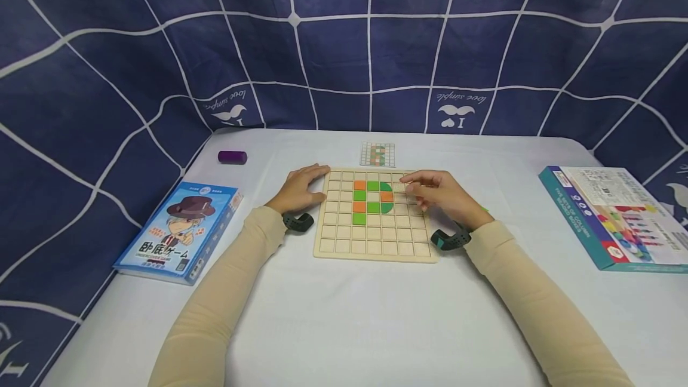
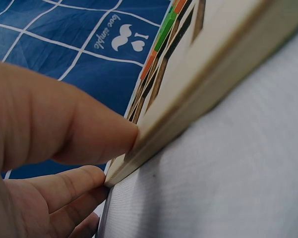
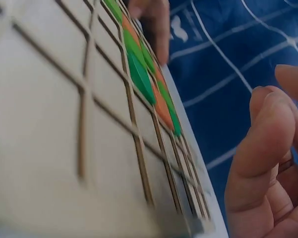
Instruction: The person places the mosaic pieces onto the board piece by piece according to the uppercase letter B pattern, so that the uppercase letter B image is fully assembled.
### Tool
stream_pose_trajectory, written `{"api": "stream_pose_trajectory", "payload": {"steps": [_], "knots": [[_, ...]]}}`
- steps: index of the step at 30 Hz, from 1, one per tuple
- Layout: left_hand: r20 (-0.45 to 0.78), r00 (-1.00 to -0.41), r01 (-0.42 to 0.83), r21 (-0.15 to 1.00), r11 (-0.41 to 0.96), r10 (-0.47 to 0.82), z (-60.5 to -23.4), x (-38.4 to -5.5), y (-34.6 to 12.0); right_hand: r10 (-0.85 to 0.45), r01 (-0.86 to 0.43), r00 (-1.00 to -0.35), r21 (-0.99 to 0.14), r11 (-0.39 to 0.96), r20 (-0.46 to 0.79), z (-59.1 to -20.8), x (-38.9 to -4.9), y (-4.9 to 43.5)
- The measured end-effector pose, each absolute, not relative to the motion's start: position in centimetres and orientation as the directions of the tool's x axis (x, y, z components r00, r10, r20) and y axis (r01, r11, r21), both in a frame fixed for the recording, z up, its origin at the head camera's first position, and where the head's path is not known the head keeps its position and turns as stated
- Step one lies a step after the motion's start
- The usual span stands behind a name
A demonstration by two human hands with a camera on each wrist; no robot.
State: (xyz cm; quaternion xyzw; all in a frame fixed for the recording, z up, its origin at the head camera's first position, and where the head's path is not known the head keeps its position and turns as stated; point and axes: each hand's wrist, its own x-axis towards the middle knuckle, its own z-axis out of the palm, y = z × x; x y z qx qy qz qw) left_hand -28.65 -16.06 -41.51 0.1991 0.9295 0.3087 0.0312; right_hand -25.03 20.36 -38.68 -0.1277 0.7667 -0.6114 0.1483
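One loosely bent right hand (image 1: 436, 193) of yours, nothing visible in it, has the coloured tiles (image 1: 373, 207) just left of its fingertips, nearer it than your straight-fingered left hand (image 1: 298, 189), whose thumb and fingers touch the left edge of the board (image 1: 376, 257).

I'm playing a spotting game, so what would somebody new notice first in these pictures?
Probably the bright orange and green tiles in the upper middle of the wooden board, between the left hand at its left edge and the right hand over its right side. Next might come the blue box with a cartoon figure in a hat, on the left side of the white table.
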Motion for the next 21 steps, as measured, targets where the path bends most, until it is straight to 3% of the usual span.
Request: {"api": "stream_pose_trajectory", "payload": {"steps": [12, 21], "knots": [[0.069, -0.916, 0.355, 0.596, 0.72, 0.395, -41.7, -28.7, -16.1, -0.192, 0.079, -0.974, -0.971, 0.226, -0.124, -39.2, -26.2, 26.6], [0.081, -0.914, 0.366, 0.587, 0.722, 0.398, -41.7, -28.8, -16.1, -0.159, 0.114, -0.975, -0.966, 0.232, -0.153, -40.0, -26.6, 28.3]]}}
